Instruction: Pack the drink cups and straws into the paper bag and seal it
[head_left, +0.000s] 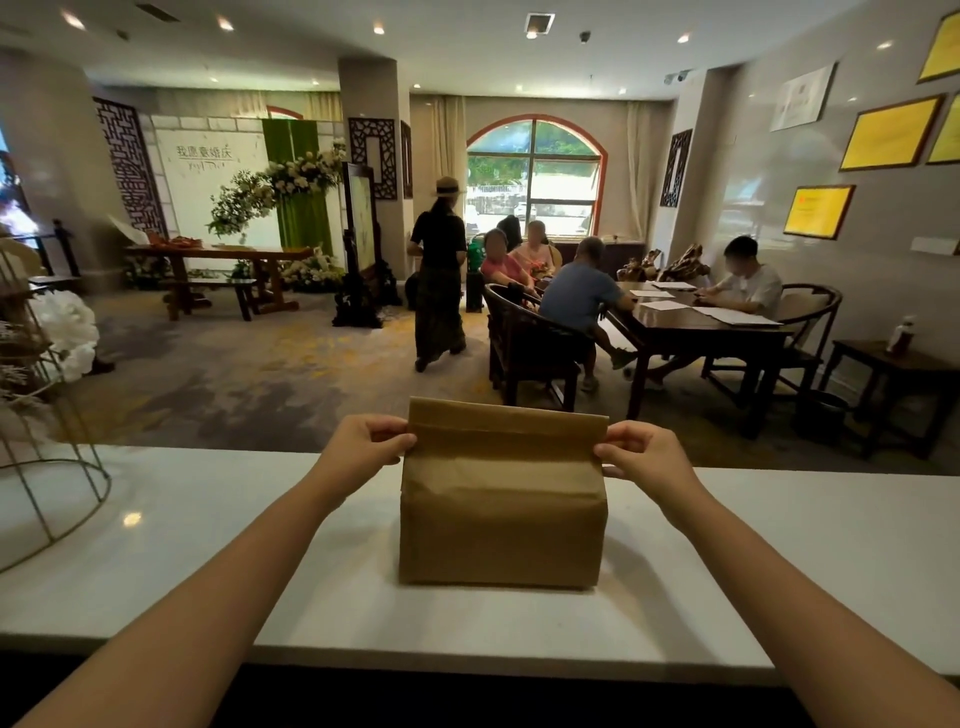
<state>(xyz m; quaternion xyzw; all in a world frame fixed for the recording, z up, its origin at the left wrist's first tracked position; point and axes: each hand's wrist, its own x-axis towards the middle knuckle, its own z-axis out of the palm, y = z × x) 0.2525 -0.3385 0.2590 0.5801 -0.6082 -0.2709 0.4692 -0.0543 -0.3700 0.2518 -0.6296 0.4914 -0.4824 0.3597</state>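
Observation:
A brown paper bag (501, 514) stands upright on the white counter (208, 545), straight in front of me. Its top is pressed flat and creased, with a fold line running across just below the upper edge. My left hand (366, 441) pinches the bag's top left corner between thumb and fingers. My right hand (641, 449) pinches the top right corner the same way. No cups or straws are visible; the inside of the bag is hidden.
A wire cage stand (57, 467) rests on the counter's far left end. Beyond the counter lies a carpeted hall where a person (439, 275) walks and several people sit at a dark wooden table (696, 325).

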